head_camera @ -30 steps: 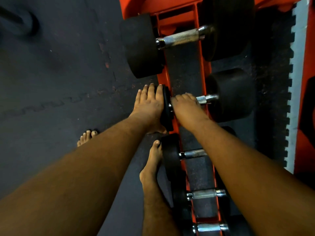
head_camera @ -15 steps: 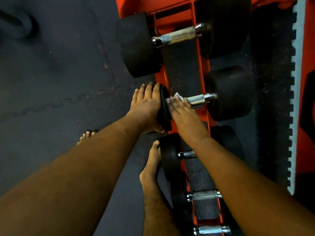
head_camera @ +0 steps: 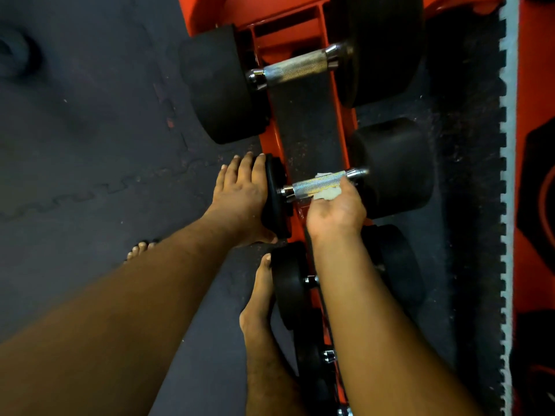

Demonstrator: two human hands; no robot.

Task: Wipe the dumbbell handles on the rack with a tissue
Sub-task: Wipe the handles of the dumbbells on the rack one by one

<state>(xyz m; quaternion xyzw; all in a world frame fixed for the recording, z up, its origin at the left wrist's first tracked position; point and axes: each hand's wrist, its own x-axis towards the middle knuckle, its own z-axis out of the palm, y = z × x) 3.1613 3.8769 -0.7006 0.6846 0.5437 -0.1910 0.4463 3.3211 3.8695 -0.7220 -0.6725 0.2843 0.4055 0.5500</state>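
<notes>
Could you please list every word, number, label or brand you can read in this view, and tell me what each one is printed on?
None: no text can be read anywhere in this view.
The dumbbell heads show plain black faces, with no weight numbers visible.
The orange rack carries no legible label.
The tissue in the right hand is plain white.
The left hand covers part of the near head, so any marking there is hidden.
</notes>
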